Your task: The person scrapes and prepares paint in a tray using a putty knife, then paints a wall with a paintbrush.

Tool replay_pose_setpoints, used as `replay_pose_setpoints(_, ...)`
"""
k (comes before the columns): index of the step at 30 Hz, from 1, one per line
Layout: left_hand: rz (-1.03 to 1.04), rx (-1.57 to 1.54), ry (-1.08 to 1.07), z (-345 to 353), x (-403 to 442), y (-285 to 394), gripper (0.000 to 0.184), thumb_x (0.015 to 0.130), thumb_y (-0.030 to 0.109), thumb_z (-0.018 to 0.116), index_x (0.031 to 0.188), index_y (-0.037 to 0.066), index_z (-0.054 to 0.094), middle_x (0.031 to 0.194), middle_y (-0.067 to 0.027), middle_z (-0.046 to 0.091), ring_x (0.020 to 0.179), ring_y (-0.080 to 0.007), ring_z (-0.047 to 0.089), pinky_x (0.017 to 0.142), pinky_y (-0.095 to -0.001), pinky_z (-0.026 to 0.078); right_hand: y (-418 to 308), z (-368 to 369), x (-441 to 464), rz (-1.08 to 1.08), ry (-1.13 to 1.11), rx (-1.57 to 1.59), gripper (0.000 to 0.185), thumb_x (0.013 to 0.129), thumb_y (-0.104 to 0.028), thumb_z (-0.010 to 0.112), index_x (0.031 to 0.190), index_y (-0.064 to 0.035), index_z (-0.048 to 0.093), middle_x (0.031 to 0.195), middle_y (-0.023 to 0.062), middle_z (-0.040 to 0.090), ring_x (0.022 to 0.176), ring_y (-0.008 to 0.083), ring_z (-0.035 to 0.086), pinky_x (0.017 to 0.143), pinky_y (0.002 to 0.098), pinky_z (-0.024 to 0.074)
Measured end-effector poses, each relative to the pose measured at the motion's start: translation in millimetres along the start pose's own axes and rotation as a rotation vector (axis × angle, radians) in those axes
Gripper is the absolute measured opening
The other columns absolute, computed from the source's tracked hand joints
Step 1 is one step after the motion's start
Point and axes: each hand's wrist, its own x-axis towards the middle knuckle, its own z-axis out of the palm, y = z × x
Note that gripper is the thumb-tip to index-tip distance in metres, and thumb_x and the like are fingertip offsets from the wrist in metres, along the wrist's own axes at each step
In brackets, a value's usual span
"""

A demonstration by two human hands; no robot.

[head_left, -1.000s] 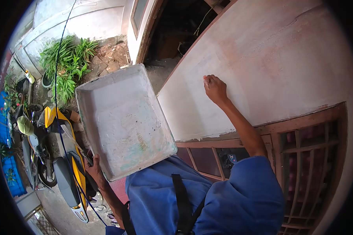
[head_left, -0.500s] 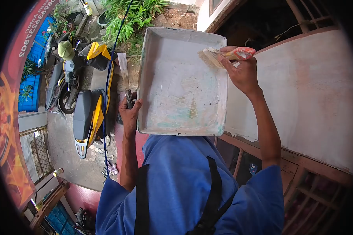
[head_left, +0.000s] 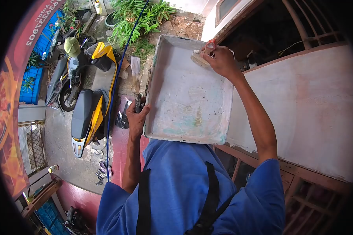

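Observation:
A shallow grey-white tray (head_left: 184,86), stained with green and pale paint, is tilted up against my blue shirt. My left hand (head_left: 137,117) is closed at its left wall, with the thumb on the rim. In the same hand is a scraper (head_left: 135,74), dark-handled, its whitish blade pointing up beside the tray. My right hand (head_left: 223,62) grips a paintbrush (head_left: 200,60) at the tray's upper right. The brush's pale bristles lie at the inner surface there, and its reddish handle end shows above my fingers.
Motorcycles (head_left: 88,113) are parked on the left, behind a blue cord (head_left: 119,82). A whitish wall (head_left: 294,109) and a dark window opening (head_left: 270,31) are on the right. A black plastic bag (head_left: 122,120) is on the red tiles below my left hand.
The paintbrush and my right hand have moved up and left across the tray, and the handle has swung from pointing right to pointing up. The tray sits slightly lower and farther right in view.

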Motion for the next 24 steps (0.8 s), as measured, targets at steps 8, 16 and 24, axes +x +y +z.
replay_pose_setpoints(8, -0.008, -0.027, -0.020, -2, 0, -5, 0.025, 0.076, 0.003, 0.065, 0.101, 0.000, 0.059, 0.084, 0.0012, 0.061, 0.071, -0.0046, 0.052, 0.066, -0.0200, 0.043, 10, -6, -10, 0.128, 0.032, 0.132, 0.023, 0.081, -0.024, 0.063, 0.092, -0.0037, 0.063, 0.080, 0.0094, 0.065, 0.071, 0.0187, 0.063, 0.068, 0.0305, 0.0489)
replay_pose_setpoints(16, -0.001, -0.060, -0.030, 0, -1, 0, 0.026, 0.076, 0.003, 0.065, 0.101, 0.000, 0.059, 0.085, 0.0003, 0.060, 0.074, -0.0062, 0.052, 0.068, -0.0212, 0.043, 32, -26, -92, 0.572, 0.337, 1.467, 0.019, 0.086, -0.021, 0.059, 0.099, -0.0068, 0.058, 0.091, 0.0028, 0.061, 0.083, 0.0148, 0.060, 0.075, 0.0265, 0.0477)
replay_pose_setpoints(24, 0.056, -0.007, -0.061, -3, 2, -7, 0.029, 0.079, 0.011, 0.065, 0.103, -0.001, 0.058, 0.091, -0.0021, 0.059, 0.080, -0.0100, 0.053, 0.074, -0.0241, 0.043, 26, -13, -157, 0.556, 0.565, 2.135, 0.016, 0.082, -0.014, 0.064, 0.096, -0.0091, 0.057, 0.097, -0.0007, 0.060, 0.094, 0.0115, 0.057, 0.080, 0.0269, 0.0493)
